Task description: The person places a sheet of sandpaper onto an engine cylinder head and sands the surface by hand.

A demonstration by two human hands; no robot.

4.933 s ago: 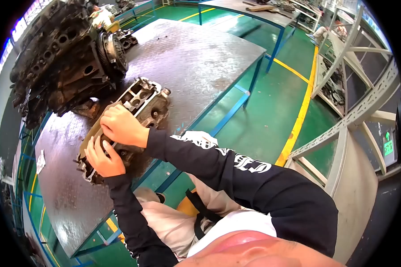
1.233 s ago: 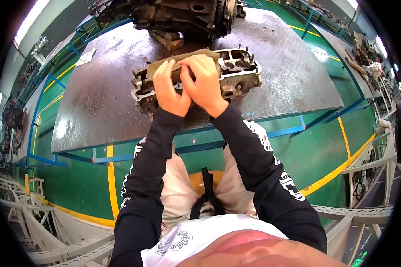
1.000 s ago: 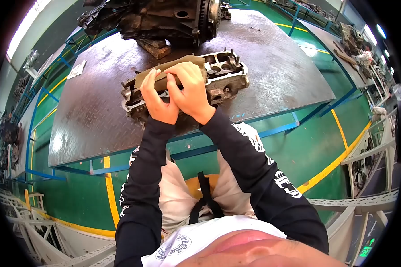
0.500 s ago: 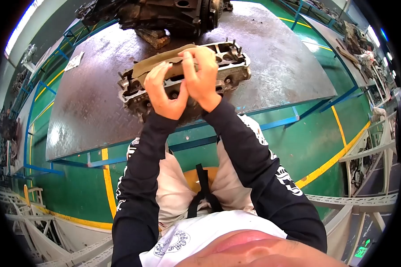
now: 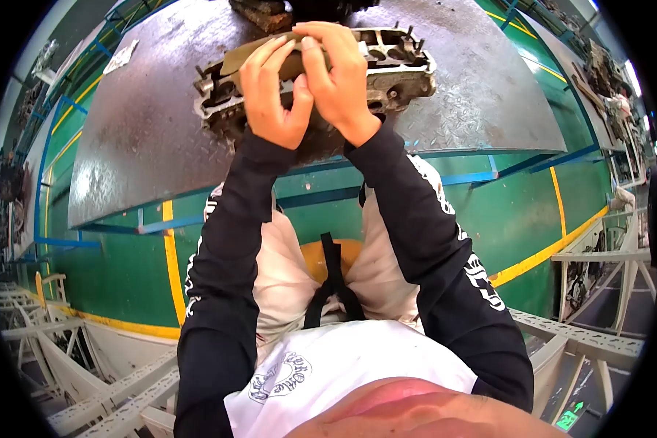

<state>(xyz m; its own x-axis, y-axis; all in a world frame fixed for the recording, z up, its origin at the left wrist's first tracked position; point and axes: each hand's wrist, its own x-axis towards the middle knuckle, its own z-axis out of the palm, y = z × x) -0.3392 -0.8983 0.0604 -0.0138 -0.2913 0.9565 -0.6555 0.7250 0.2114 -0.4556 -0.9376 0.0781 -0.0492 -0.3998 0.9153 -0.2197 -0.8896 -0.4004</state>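
Observation:
An engine cylinder head lies lengthwise on the metal table in front of me. Over its upper left part is a brown, paper-like sheet, partly covered by my fingers. My left hand has its fingers bent over the sheet's near side, the thumb pointing up toward my other hand. Close beside it, my right hand curls its fingers on the sheet's right end. Both wrists are near the head's front edge. The fingertips' exact grip and the middle of the cylinder head are hidden behind the hands.
A dark engine assembly stands at the table's far side, with a block beside it. A white rag lies at the far left of the steel table. Blue rails run below its front edge.
My view has tilted down, so the table and cylinder head sit higher in the picture. Both hands stay at the sheet, which now lies more hidden behind my fingers.

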